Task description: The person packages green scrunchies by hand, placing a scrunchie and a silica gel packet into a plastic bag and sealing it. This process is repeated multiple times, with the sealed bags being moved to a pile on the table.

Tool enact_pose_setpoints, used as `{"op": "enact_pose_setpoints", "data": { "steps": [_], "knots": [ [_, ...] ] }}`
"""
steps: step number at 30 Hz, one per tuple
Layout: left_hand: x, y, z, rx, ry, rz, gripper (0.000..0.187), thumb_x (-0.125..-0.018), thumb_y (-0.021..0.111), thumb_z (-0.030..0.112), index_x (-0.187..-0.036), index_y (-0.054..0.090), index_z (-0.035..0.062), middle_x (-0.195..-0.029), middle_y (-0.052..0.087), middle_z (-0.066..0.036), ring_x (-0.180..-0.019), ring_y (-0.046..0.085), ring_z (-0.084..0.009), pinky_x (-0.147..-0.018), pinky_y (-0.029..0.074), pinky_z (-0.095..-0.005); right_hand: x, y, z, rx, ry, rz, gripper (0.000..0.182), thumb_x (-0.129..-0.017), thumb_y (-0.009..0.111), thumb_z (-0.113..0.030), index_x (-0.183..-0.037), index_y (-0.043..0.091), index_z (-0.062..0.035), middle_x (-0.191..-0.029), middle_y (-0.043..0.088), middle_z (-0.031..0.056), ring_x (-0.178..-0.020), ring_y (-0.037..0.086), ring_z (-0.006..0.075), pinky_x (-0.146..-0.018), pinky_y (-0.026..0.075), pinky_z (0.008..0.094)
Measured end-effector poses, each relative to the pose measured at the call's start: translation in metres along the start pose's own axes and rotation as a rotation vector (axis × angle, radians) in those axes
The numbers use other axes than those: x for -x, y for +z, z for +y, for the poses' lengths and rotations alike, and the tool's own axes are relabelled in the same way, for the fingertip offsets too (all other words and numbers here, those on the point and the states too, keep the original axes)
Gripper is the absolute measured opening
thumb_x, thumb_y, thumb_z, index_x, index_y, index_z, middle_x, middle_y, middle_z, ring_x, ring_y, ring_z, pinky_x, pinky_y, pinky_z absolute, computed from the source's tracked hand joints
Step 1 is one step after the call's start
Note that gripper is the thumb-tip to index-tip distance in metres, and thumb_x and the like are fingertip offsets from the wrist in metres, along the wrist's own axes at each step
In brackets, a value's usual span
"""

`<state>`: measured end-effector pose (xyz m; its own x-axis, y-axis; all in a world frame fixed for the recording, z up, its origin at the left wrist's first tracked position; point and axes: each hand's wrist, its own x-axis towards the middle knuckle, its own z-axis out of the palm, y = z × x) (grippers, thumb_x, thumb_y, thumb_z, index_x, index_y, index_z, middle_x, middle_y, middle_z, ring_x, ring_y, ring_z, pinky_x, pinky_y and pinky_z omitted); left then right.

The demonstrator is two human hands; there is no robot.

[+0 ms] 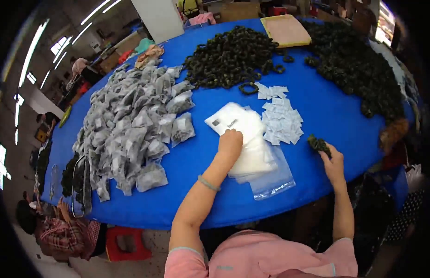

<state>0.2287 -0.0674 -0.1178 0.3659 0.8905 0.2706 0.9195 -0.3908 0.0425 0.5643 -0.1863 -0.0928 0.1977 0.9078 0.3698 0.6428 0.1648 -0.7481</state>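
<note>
Here the left hand (230, 141) rests, fingers curled shut, on the top bag of a stack of clear plastic bags (252, 148) lying on the blue desk (326, 116). The right hand (333, 162) closes around a small dark bunch of hair ties (318, 143), near the white sachets (282, 120). The slippery stack could slide or fan out under the pinch, so two bags may lift together; loose ties could drop from the right-hand grip.

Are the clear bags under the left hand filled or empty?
Empty: the clear bags lie flat under the left hand, unlike the bulging filled bags.
</note>
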Motion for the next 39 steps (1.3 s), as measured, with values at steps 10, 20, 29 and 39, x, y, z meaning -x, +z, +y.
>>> {"op": "enact_pose_setpoints", "data": {
  "steps": [10, 20, 29, 39],
  "knots": [
    [-0.015, 0.005, -0.021, 0.141, -0.108, 0.153, 0.006, -0.076, 0.061, -0.001, -0.070, 0.065, -0.0013, -0.077, 0.063, -0.019, -0.070, 0.062, -0.0316, -0.061, 0.054, -0.0386, 0.025, 0.015, -0.013, -0.441, 0.268, 0.004, 0.027, -0.092, 0.062, -0.006, -0.116, 0.064, 0.0058, -0.104, 0.071, 0.0096, -0.085, 0.067, 0.0165, -0.079, 0.052, 0.0254],
    [0.137, -0.078, 0.020, 0.140, -0.103, -0.025, 0.005, -0.076, 0.063, 0.002, -0.073, 0.062, -0.0019, -0.076, 0.064, -0.017, -0.065, 0.059, -0.0305, -0.059, 0.051, -0.0385, 0.049, 0.069, -0.079, -0.931, 0.353, -0.042, 0.025, -0.094, 0.060, -0.006, -0.116, 0.064, 0.0054, -0.104, 0.070, 0.0102, -0.083, 0.066, 0.0151, -0.079, 0.053, 0.0238],
    [0.203, -0.068, -0.001, 0.517, -0.419, 0.044, 0.005, -0.078, 0.065, 0.004, -0.081, 0.062, 0.0024, -0.080, 0.065, -0.012, -0.068, 0.059, -0.0273, -0.062, 0.049, -0.0360, 0.110, 0.145, -0.120, -0.264, -0.727, -0.453, 0.046, -0.072, 0.063, 0.009, -0.117, 0.063, 0.0017, -0.121, 0.066, 0.0137, -0.116, 0.062, 0.0305, -0.095, 0.053, 0.0350],
    [0.205, -0.069, 0.001, 0.566, -0.298, 0.174, 0.009, -0.078, 0.065, 0.002, -0.087, 0.063, 0.0021, -0.093, 0.070, -0.009, -0.073, 0.059, -0.0238, -0.067, 0.049, -0.0313, 0.110, 0.145, -0.121, -0.117, -0.843, -0.602, 0.041, -0.077, 0.063, 0.002, -0.118, 0.061, 0.0016, -0.129, 0.061, 0.0166, -0.125, 0.056, 0.0330, -0.103, 0.048, 0.0378]
  ]
}}
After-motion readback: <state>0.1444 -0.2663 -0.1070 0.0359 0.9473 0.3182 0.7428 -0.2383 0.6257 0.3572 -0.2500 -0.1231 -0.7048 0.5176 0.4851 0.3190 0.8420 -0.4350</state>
